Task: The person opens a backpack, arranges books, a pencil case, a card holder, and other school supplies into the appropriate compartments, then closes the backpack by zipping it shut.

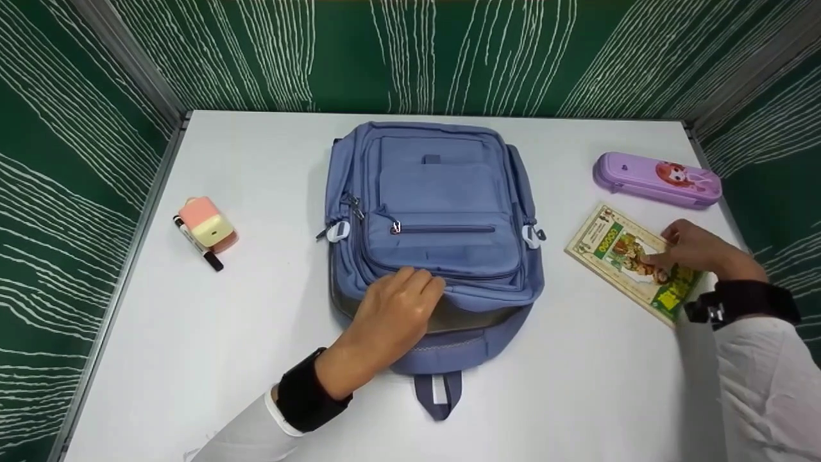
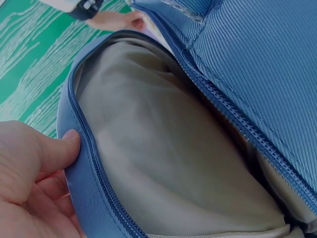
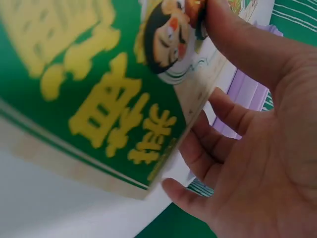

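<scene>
A blue backpack [image 1: 442, 192] lies on its back in the middle of the table. My left hand [image 1: 397, 308] pinches the edge of its unzipped opening, thumb inside the rim; the left wrist view shows the beige lining [image 2: 148, 134] and the parted zipper [image 2: 242, 129]. On the right, my right hand [image 1: 699, 250] grips a picture book [image 1: 616, 253] by its edge, thumb on the cover and fingers beneath. Its green cover with yellow lettering [image 3: 109, 109] looks tilted in the right wrist view.
A purple pencil case [image 1: 654, 179] lies behind the book at the far right. On the left sit a pink and yellow object [image 1: 208, 221] and a black-and-white marker [image 1: 199, 244]. Green walls [image 1: 410, 58] border the white table [image 1: 269, 308].
</scene>
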`<state>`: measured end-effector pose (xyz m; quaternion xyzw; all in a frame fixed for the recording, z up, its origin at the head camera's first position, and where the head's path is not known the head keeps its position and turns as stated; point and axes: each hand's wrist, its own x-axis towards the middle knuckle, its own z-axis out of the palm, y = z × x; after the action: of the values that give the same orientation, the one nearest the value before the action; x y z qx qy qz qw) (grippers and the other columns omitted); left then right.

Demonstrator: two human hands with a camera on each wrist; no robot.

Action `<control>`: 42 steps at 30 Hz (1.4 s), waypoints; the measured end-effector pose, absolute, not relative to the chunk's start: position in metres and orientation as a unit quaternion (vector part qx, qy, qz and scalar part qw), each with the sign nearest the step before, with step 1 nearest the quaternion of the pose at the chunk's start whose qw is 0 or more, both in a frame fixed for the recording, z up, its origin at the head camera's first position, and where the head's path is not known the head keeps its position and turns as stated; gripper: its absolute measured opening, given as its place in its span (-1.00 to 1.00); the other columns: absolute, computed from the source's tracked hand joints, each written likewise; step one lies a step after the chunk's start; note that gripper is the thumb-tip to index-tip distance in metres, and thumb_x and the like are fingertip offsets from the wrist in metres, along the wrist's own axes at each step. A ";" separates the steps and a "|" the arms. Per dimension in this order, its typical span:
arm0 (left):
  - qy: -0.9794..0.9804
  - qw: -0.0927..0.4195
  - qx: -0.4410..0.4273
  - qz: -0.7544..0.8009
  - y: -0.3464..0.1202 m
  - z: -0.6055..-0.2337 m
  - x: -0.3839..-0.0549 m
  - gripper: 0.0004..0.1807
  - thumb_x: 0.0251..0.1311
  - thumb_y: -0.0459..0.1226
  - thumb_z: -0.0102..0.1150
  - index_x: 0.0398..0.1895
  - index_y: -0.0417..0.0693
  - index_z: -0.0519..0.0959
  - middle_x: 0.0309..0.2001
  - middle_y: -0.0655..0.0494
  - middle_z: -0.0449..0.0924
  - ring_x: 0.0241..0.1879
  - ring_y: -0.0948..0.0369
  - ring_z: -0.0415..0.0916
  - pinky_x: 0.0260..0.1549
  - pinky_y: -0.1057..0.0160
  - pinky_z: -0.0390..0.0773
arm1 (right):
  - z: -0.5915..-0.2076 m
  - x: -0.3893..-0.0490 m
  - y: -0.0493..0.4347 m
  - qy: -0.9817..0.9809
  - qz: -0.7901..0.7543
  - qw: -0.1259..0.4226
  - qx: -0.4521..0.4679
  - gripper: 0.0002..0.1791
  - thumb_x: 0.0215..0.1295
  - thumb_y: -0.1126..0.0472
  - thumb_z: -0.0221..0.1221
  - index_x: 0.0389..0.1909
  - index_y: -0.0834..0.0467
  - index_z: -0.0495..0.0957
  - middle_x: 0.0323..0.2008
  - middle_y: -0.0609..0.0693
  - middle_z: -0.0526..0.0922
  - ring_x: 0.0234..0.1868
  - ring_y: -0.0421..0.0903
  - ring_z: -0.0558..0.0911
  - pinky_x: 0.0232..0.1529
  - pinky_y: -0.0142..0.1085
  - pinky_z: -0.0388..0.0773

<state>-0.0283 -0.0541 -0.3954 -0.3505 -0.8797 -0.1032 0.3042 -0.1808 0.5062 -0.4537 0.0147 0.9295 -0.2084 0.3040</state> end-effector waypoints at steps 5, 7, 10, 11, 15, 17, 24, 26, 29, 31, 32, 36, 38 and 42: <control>-0.878 0.311 -0.348 -0.105 -0.056 -0.386 -0.032 -0.74 0.05 -0.56 0.31 -0.22 -0.11 0.70 -0.35 0.08 0.65 -0.36 0.17 0.60 -0.51 0.36 0.61 | -0.464 -0.167 0.509 0.937 -0.210 0.277 0.041 0.08 0.37 -0.35 0.30 0.27 0.60 0.22 0.03 0.45 0.50 -0.03 0.25 0.53 -0.09 -0.13 0.47; -0.878 0.310 -0.350 -0.104 -0.057 -0.381 -0.035 -0.74 0.06 -0.56 0.30 -0.21 -0.13 0.71 -0.34 0.08 0.66 -0.35 0.17 0.61 -0.49 0.35 0.62 | -0.468 -0.160 0.508 0.942 -0.212 0.255 0.054 0.07 0.34 -0.39 0.31 0.24 0.57 0.28 -0.08 0.37 0.57 -0.13 0.18 0.58 -0.19 -0.18 0.47; -0.876 0.309 -0.354 -0.108 -0.056 -0.375 -0.038 -0.77 0.08 -0.55 0.29 -0.22 -0.16 0.71 -0.35 0.07 0.67 -0.37 0.17 0.61 -0.50 0.35 0.62 | -0.472 -0.147 0.507 0.947 -0.223 0.218 0.073 0.06 0.31 -0.40 0.32 0.23 0.54 0.28 -0.15 0.30 0.58 -0.20 0.13 0.58 -0.25 -0.20 0.48; -0.876 0.308 -0.354 -0.111 -0.056 -0.374 -0.039 -0.78 0.09 -0.55 0.29 -0.22 -0.17 0.71 -0.35 0.07 0.67 -0.39 0.17 0.60 -0.51 0.35 0.61 | -0.472 -0.144 0.507 0.950 -0.224 0.205 0.073 0.06 0.32 -0.39 0.32 0.23 0.54 0.27 -0.14 0.32 0.57 -0.19 0.16 0.58 -0.25 -0.18 0.48; -0.876 0.308 -0.351 -0.123 -0.055 -0.373 -0.043 -0.74 0.02 -0.57 0.29 -0.23 -0.17 0.73 -0.37 0.06 0.67 -0.44 0.18 0.56 -0.57 0.35 0.58 | -0.468 -0.134 0.507 0.956 -0.226 0.179 0.046 -0.01 0.46 -0.30 0.23 0.30 0.56 0.18 -0.04 0.45 0.52 -0.11 0.22 0.54 -0.22 -0.20 0.44; -0.876 0.309 -0.349 -0.127 -0.055 -0.373 -0.044 -0.72 -0.01 -0.59 0.30 -0.23 -0.17 0.73 -0.37 0.06 0.68 -0.46 0.18 0.55 -0.58 0.35 0.57 | -0.464 -0.129 0.508 0.951 -0.243 0.190 0.028 -0.14 0.58 -0.20 0.14 0.32 0.53 0.13 -0.01 0.48 0.52 -0.14 0.10 0.56 -0.22 -0.25 0.44; -0.878 0.307 -0.346 -0.128 -0.056 -0.368 -0.046 -0.67 -0.07 -0.61 0.31 -0.22 -0.16 0.72 -0.37 0.07 0.69 -0.45 0.19 0.54 -0.58 0.37 0.56 | -0.452 -0.097 0.510 0.926 -0.310 0.210 0.048 -0.30 0.74 -0.06 -0.16 0.47 0.47 -0.01 0.15 0.52 0.43 -0.20 -0.26 0.54 -0.28 -0.39 0.49; -0.878 0.307 -0.344 -0.127 -0.056 -0.367 -0.046 -0.68 -0.07 -0.61 0.31 -0.23 -0.16 0.72 -0.38 0.07 0.68 -0.46 0.19 0.53 -0.59 0.37 0.55 | -0.452 -0.088 0.509 0.920 -0.325 0.204 0.081 -0.29 0.73 -0.10 -0.16 0.49 0.42 0.00 0.20 0.52 0.41 -0.21 -0.24 0.58 -0.28 -0.36 0.53; -0.878 0.307 -0.344 -0.129 -0.055 -0.367 -0.047 -0.71 -0.02 -0.61 0.29 -0.26 -0.16 0.69 -0.42 0.09 0.62 -0.47 0.19 0.51 -0.60 0.36 0.53 | -0.456 -0.073 0.510 0.911 -0.349 0.184 0.122 -0.33 0.71 -0.12 -0.12 0.48 0.34 0.07 0.21 0.47 0.44 -0.24 -0.23 0.64 -0.29 -0.30 0.59; -0.876 0.308 -0.345 -0.134 -0.054 -0.367 -0.047 -0.74 0.02 -0.61 0.29 -0.27 -0.16 0.69 -0.43 0.08 0.61 -0.46 0.19 0.52 -0.59 0.35 0.53 | -0.459 -0.064 0.510 0.906 -0.361 0.167 0.145 -0.33 0.70 -0.13 -0.09 0.48 0.30 0.11 0.16 0.36 0.51 -0.25 -0.23 0.65 -0.30 -0.28 0.62; -0.876 0.307 -0.346 -0.136 -0.054 -0.367 -0.048 -0.75 0.03 -0.60 0.29 -0.28 -0.16 0.69 -0.42 0.08 0.62 -0.46 0.18 0.54 -0.58 0.35 0.55 | -0.460 -0.060 0.510 0.904 -0.366 0.159 0.152 -0.33 0.70 -0.13 -0.08 0.49 0.29 0.11 0.12 0.29 0.54 -0.26 -0.24 0.66 -0.31 -0.28 0.63; -0.875 0.302 -0.347 -0.148 -0.055 -0.367 -0.049 -0.77 0.06 -0.59 0.33 -0.26 -0.17 0.72 -0.38 0.05 0.68 -0.43 0.17 0.59 -0.56 0.35 0.59 | -0.461 -0.046 0.504 0.884 -0.409 0.135 0.182 -0.40 0.70 -0.13 -0.06 0.51 0.15 0.18 -0.11 -0.12 0.62 -0.29 -0.23 0.68 -0.31 -0.27 0.68; -0.876 0.299 -0.347 -0.151 -0.055 -0.367 -0.049 -0.76 0.05 -0.58 0.34 -0.24 -0.17 0.73 -0.36 0.03 0.70 -0.42 0.16 0.61 -0.55 0.35 0.61 | -0.461 -0.041 0.497 0.863 -0.453 0.120 0.187 -0.54 0.69 -0.10 -0.02 0.44 -0.02 0.28 -0.21 -0.24 0.63 -0.32 -0.22 0.70 -0.35 -0.28 0.69; -0.877 0.297 -0.344 -0.154 -0.055 -0.366 -0.051 -0.75 0.04 -0.60 0.32 -0.23 -0.18 0.74 -0.35 0.02 0.71 -0.41 0.16 0.62 -0.54 0.34 0.62 | -0.458 -0.030 0.484 0.795 -0.578 0.094 0.161 -0.77 0.66 0.03 0.08 0.21 -0.23 0.40 -0.28 -0.23 0.72 -0.38 -0.18 0.75 -0.46 -0.29 0.67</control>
<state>-0.0510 -0.0552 -0.3659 -0.3443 -0.8774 -0.1535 0.2966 -0.0297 0.4841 -0.4580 0.1608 0.7946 -0.5778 0.0942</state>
